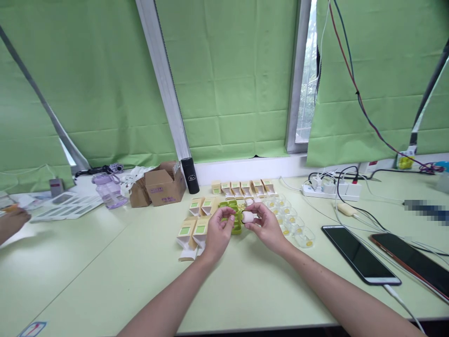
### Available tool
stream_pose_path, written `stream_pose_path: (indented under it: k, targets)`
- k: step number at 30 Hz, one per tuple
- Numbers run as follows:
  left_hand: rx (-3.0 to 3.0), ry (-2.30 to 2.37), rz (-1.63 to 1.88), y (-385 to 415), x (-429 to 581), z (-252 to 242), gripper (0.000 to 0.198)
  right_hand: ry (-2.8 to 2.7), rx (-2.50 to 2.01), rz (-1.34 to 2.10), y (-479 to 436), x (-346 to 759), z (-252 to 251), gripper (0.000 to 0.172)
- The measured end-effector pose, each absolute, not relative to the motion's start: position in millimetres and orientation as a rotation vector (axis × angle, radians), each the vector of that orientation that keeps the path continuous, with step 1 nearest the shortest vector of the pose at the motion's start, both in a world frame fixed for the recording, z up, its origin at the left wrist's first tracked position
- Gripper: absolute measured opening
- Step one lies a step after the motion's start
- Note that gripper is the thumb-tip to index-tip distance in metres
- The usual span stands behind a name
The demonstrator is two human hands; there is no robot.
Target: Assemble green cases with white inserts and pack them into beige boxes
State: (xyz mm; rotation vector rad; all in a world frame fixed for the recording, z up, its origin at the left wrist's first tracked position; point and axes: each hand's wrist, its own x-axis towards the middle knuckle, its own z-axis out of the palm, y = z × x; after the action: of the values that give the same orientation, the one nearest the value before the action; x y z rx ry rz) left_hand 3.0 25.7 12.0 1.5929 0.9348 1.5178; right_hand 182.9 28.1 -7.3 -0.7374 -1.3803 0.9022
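Observation:
My left hand (pixel 218 232) pinches a small green piece (pixel 227 218) at the edge of a green cluster of parts (pixel 234 216) on the pale green table (pixel 105 262). My right hand (pixel 265 226) is closed round a small white cylinder-shaped object (pixel 248 217), held just right of the green parts. Open tan cartons with green labels (pixel 195 230) lie to the left of my left hand. Clear plastic shells with yellow spots (pixel 293 225) lie to the right of my right hand.
A row of small cartons (pixel 242 187) lines the back, with a black cylinder (pixel 190 175), brown boxes (pixel 164 186) and a purple bottle (pixel 108 189). A power strip (pixel 330 188) with cables and two phones (pixel 360 253) lie right. Another person's hand (pixel 12 223) shows far left.

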Motion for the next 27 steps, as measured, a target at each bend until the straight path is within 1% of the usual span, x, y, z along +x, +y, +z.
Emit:
stream_pose_path:
  k: [3,8,14,18,21,27]
  targets:
    - [1.666,0.939,1.452,17.2,4.9,15.0,0.026,-1.428,-0.777,0.809,26.7,182.8,-8.3,0.036]
    - [1.698,0.939,1.428,7.4,10.2,22.4,0.031,-1.595,-0.763,0.594,21.4,182.7,-8.0,0.034]
    - [1.729,0.963,1.424,7.9,13.1,18.2,0.032,-1.778,-0.731,0.257,18.9,186.1,-9.5,0.037]
    - [1.750,0.982,1.419,9.5,13.1,13.8,0.030,-1.850,-0.785,0.071,18.2,188.6,-10.4,0.042]
    - [1.753,1.001,1.426,8.7,13.3,14.6,0.029,-1.889,-0.842,-0.073,17.5,189.1,-10.6,0.041]
    - [1.720,1.037,1.469,7.7,14.8,19.0,0.024,-1.937,-0.832,-0.077,17.6,186.9,-9.0,0.041]
